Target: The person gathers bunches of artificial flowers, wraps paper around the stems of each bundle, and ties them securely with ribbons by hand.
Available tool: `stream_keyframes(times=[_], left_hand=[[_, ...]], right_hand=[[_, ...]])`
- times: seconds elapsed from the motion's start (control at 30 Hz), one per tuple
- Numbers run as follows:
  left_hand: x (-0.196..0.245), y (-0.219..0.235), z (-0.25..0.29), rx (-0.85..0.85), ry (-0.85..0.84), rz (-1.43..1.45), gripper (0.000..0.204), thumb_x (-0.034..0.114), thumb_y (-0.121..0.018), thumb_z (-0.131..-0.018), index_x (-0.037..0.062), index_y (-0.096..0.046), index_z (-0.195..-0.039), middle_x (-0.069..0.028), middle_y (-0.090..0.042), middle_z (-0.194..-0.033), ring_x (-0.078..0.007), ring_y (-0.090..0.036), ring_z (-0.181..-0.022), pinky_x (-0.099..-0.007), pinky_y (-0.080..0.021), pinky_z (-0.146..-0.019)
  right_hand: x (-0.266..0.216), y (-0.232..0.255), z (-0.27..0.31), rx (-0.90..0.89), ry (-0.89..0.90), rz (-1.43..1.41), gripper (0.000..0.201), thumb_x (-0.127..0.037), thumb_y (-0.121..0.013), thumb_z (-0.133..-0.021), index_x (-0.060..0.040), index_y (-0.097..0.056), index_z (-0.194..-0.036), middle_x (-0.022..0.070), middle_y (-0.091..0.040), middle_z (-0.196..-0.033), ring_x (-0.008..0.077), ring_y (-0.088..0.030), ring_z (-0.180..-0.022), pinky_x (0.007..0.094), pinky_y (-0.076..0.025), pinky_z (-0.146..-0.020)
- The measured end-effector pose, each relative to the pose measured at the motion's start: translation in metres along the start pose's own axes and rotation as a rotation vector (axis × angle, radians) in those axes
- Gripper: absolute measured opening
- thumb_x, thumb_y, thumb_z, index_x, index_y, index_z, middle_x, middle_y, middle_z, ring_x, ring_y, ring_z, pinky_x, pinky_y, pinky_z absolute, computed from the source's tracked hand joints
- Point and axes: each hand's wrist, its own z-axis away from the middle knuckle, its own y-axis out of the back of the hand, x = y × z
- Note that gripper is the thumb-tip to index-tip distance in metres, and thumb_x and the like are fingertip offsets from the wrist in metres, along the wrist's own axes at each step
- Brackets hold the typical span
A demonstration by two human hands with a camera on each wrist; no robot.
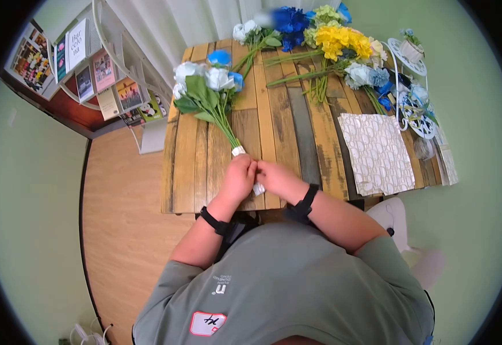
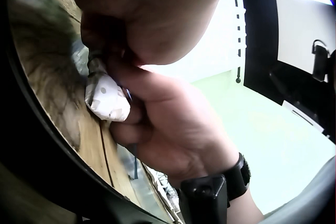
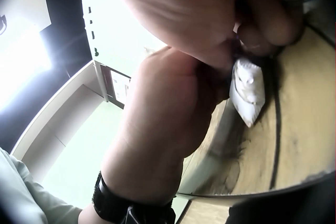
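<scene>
A bouquet of artificial pale blue and white flowers with green leaves lies on the wooden table, its stems pointing toward the person. White patterned paper is wrapped round the lower stems. My left hand grips this wrapped part with curled fingers. Close against it, my right hand pinches the wrapping with thumb and fingers. In the left wrist view, the paper's folded lower end sticks out beside the right hand's fingers. The same paper end hangs below the hands in the right wrist view.
Yellow flowers, dark blue flowers and other loose stems lie along the table's far side. Patterned paper sheets lie at the right, near a white metal stand. A book rack stands left of the table.
</scene>
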Motion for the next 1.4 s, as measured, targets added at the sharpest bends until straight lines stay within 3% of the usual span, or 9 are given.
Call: stream_keyframes(times=[0.27,0.33,0.4,0.53,0.6,1.13,1.2,1.33,1.4], left_hand=[[-0.017,0.011,-0.013,-0.224,0.153,0.131,0.016,0.009,-0.062,-0.094,-0.0043,-0.069,-0.098,-0.0112,-0.068,-0.088,-0.0222,-0.063,-0.082,-0.0351,-0.051,-0.075],[-0.016,0.017,-0.018,-0.409,0.437,0.421,0.017,0.009,-0.061,-0.095,-0.0053,-0.071,-0.099,-0.0058,-0.069,-0.092,-0.0144,-0.061,-0.085,-0.0302,-0.050,-0.078],[-0.014,0.022,-0.019,-0.471,0.453,0.471,0.018,0.008,-0.061,-0.095,-0.0054,-0.071,-0.100,-0.0045,-0.069,-0.094,-0.0124,-0.060,-0.086,-0.0283,-0.049,-0.080],[-0.004,0.027,-0.021,-0.577,0.434,0.487,0.019,0.007,-0.060,-0.095,-0.0052,-0.072,-0.103,-0.0043,-0.070,-0.100,-0.0110,-0.059,-0.089,-0.0254,-0.048,-0.085],[-0.003,0.026,-0.021,-0.568,0.428,0.492,0.019,0.007,-0.059,-0.095,-0.0049,-0.072,-0.103,-0.0043,-0.069,-0.100,-0.0109,-0.059,-0.089,-0.0254,-0.048,-0.085],[0.015,0.021,-0.018,-0.465,0.512,0.325,0.015,0.011,-0.065,-0.095,-0.0018,-0.071,-0.091,-0.0020,-0.068,-0.087,-0.0108,-0.060,-0.083,-0.0273,-0.048,-0.080],[0.011,0.018,-0.016,-0.447,0.492,0.341,0.014,0.010,-0.065,-0.095,-0.0019,-0.071,-0.091,-0.0020,-0.069,-0.087,-0.0108,-0.060,-0.083,-0.0272,-0.049,-0.080],[-0.005,0.010,-0.010,-0.395,0.409,0.344,0.015,0.012,-0.065,-0.093,-0.0014,-0.072,-0.091,-0.0041,-0.070,-0.083,-0.0124,-0.061,-0.077,-0.0293,-0.050,-0.074],[-0.001,0.011,-0.010,-0.398,0.430,0.362,0.014,0.010,-0.065,-0.094,-0.0019,-0.071,-0.091,-0.0030,-0.069,-0.085,-0.0114,-0.061,-0.080,-0.0281,-0.050,-0.077]], right_hand=[[-0.013,0.067,-0.018,-0.327,-0.073,0.396,0.022,-0.023,-0.060,-0.089,-0.0052,-0.073,-0.089,0.0188,-0.069,-0.081,0.0381,-0.067,-0.076,0.0462,-0.053,-0.070],[-0.014,0.079,-0.030,-0.487,-0.014,0.400,0.022,-0.024,-0.063,-0.088,-0.0034,-0.072,-0.087,0.0188,-0.069,-0.079,0.0364,-0.066,-0.073,0.0448,-0.052,-0.068],[0.004,0.076,-0.049,-0.558,-0.026,0.356,0.023,-0.025,-0.067,-0.087,-0.0018,-0.072,-0.086,0.0183,-0.068,-0.076,0.0311,-0.065,-0.069,0.0422,-0.051,-0.067],[0.003,0.066,-0.059,-0.393,-0.160,0.010,0.021,-0.022,-0.067,-0.090,-0.0008,-0.071,-0.091,0.0136,-0.070,-0.081,0.0214,-0.064,-0.074,0.0372,-0.051,-0.069],[0.001,0.055,-0.061,-0.233,-0.101,-0.293,0.013,-0.015,-0.063,-0.093,-0.0038,-0.069,-0.098,0.0018,-0.064,-0.084,0.0096,-0.054,-0.074,0.0281,-0.043,-0.064],[-0.025,0.055,-0.019,-0.164,-0.084,-0.728,0.017,-0.011,-0.057,-0.099,-0.0017,-0.060,-0.113,0.0007,-0.061,-0.087,0.0065,-0.054,-0.075,0.0235,-0.044,-0.062],[-0.025,0.060,-0.011,0.131,-0.238,-0.963,0.025,-0.011,-0.058,-0.097,-0.0007,-0.059,-0.120,-0.0001,-0.059,-0.084,0.0063,-0.053,-0.070,0.0230,-0.043,-0.058],[0.026,0.051,-0.004,0.346,-0.285,-0.872,0.027,-0.011,-0.059,-0.096,0.0008,-0.062,-0.120,0.0010,-0.062,-0.082,0.0083,-0.055,-0.067,0.0243,-0.046,-0.059],[0.034,0.043,0.009,0.082,-0.261,-0.502,0.024,-0.015,-0.059,-0.097,0.0018,-0.071,-0.109,0.0051,-0.070,-0.085,0.0129,-0.063,-0.073,0.0276,-0.050,-0.065]])
